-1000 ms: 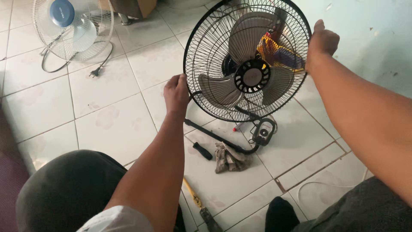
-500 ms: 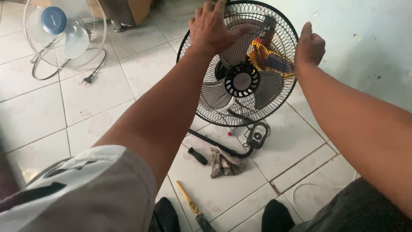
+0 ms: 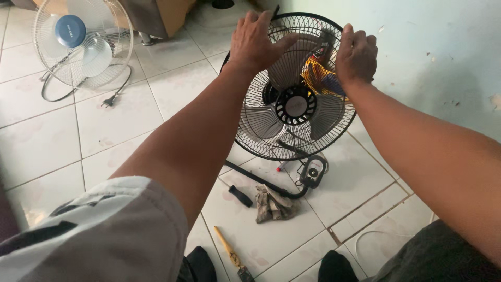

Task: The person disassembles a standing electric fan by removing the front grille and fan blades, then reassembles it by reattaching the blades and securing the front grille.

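Head view: the black fan stands on the tiled floor close to the blue wall, with open tiles to its left. Left hand lies spread on the upper grille; right hand curls over the top-right rim. A yellow-blue cloth sits behind the grille. Rag and screwdriver lie near the base.

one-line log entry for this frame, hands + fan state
left hand: flat on black fan grille top | right hand: on grille upper right | floor: rag, screwdriver, brush
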